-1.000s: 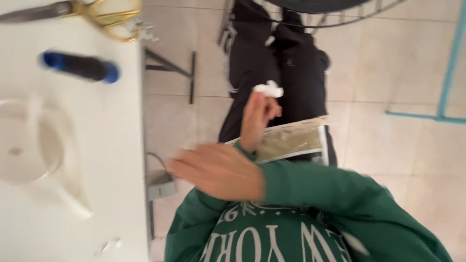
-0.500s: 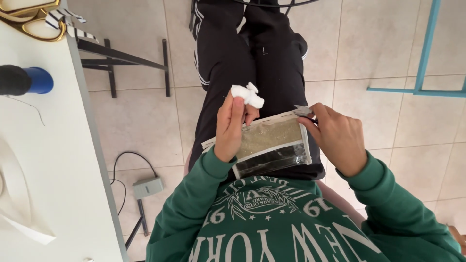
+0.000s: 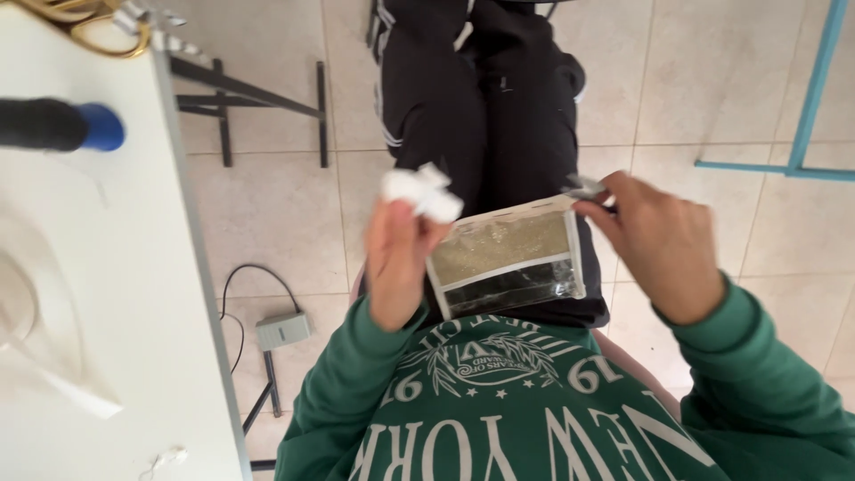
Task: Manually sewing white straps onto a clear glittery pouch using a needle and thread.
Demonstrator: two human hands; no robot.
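I sit looking down at my lap, black trousers and a green sweatshirt. My left hand (image 3: 398, 263) grips the left edge of a flat clear pouch (image 3: 508, 258) with greenish-brown contents and a dark lower band, and also pinches a crumpled white wad (image 3: 421, 190) at its fingertips. My right hand (image 3: 657, 245) pinches the pouch's upper right corner. The pouch is held level above my thighs.
A white table (image 3: 151, 294) runs along the left, bearing a black marker with a blue end (image 3: 53, 125), yellow-handled scissors (image 3: 85, 22) and a clear plastic piece (image 3: 36, 330). On the tiled floor lie a grey adapter (image 3: 283, 330) with cable and a blue metal frame (image 3: 802, 116).
My right arm swung from across my chest out to the right and took the pouch's corner. My left hand stays on the pouch with the white wad. The view shifted slightly.
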